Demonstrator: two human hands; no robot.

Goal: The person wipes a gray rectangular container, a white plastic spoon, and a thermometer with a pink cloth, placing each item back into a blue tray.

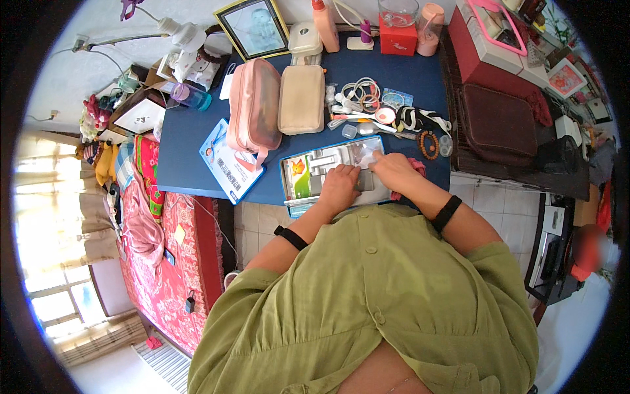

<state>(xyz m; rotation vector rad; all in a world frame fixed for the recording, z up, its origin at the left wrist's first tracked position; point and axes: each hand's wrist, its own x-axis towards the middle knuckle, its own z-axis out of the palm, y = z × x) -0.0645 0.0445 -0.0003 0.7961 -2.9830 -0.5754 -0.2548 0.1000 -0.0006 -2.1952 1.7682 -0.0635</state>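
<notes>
A shallow rectangular tin with a blue edge (pixel 381 143) lies at the front of the desk, its lid folded down toward me. Inside it are a green and white card with an orange cartoon figure (pixel 298 168), a white plastic device (pixel 324 160), a dark grey piece (pixel 365 181) and a clear plastic bag (pixel 363 151). My left hand (pixel 339 183) rests over the tin's middle, fingers curled down beside the grey piece. At the tin's right side, my right hand (pixel 393 170) touches the bag with its fingertips. Whether either hand grips something is hidden.
Behind the tin lie a beige zip case (pixel 301 101), a pink pouch (pixel 251 106), coiled white earphones (pixel 362 93) and a wooden bead bracelet (pixel 428 145). A blue-edged printed sheet (pixel 229 170) lies left on the blue desk (pixel 184 147). A brown leather case (pixel 499 125) sits right.
</notes>
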